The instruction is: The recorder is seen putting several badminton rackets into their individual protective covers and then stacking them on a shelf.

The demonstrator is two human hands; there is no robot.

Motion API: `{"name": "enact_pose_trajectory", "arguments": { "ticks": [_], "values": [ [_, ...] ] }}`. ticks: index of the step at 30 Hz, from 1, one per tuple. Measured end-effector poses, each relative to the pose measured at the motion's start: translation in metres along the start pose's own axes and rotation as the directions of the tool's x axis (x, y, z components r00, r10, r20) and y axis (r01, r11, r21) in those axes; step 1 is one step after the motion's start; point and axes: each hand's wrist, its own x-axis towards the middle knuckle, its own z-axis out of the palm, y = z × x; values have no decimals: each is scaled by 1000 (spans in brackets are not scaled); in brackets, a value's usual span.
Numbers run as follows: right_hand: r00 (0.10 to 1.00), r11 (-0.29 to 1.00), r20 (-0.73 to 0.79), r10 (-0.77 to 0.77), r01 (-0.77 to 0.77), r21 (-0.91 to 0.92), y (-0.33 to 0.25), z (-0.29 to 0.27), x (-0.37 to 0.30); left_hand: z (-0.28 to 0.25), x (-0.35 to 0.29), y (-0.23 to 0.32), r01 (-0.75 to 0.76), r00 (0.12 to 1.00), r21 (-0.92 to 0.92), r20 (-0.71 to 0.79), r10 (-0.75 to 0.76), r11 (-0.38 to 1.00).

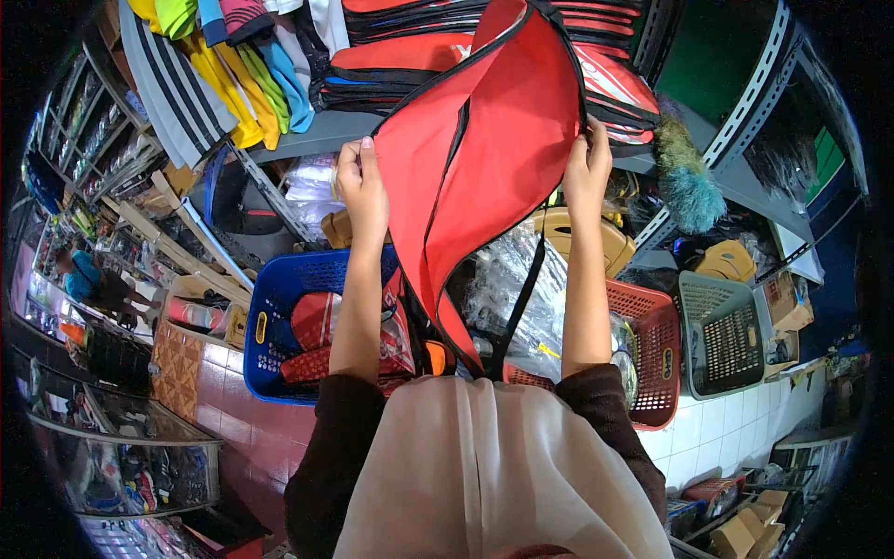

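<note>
A red racket bag (503, 121) with black piping, a black zip edge and a hanging black strap is stretched between my hands, its wide part up and its narrow part toward my body. My left hand (365, 194) pinches its left edge, thumb up. On the opposite side, my right hand (587, 177) grips the black-trimmed right edge. Behind it, a stack of similar red and black bags (400, 58) lies on the grey shelf (321, 138). The bag's lower tip partly hides the baskets beneath.
Below stand a blue basket (279, 279) with red items, a red basket (656, 373) with clear plastic wrapping (521, 289), and a grey basket (722, 317). Colourful clothes (251, 84) hang at upper left. A fluffy duster (691, 186) hangs by the right shelf post. Another person (88, 279) is far left.
</note>
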Motion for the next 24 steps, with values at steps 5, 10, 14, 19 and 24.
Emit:
{"name": "enact_pose_trajectory", "arguments": {
  "ticks": [5, 10, 14, 19, 24],
  "values": [
    [997, 993, 47, -57, 52, 110, -24, 11, 1, 18, -32, 16, -37, 999, -85, -20, 35, 996],
    [986, 969, 89, -141, 119, 217, -53, 31, 3, 24, -64, 25, -46, 985, -52, 166, 55, 998],
    [967, 951, 194, -167, 107, 289, -71, 40, 2, 24, -72, 26, -43, 953, -33, 298, 51, 999],
    [782, 927, 565, -265, 45, 372, -85, 49, -20, 38, -75, 23, -23, 928, -134, 366, 71, 991],
    [743, 907, 622, -248, -48, 418, -77, 46, -74, 39, -79, 13, -13, 953, 19, 301, 7, 1000]
  ]
}}
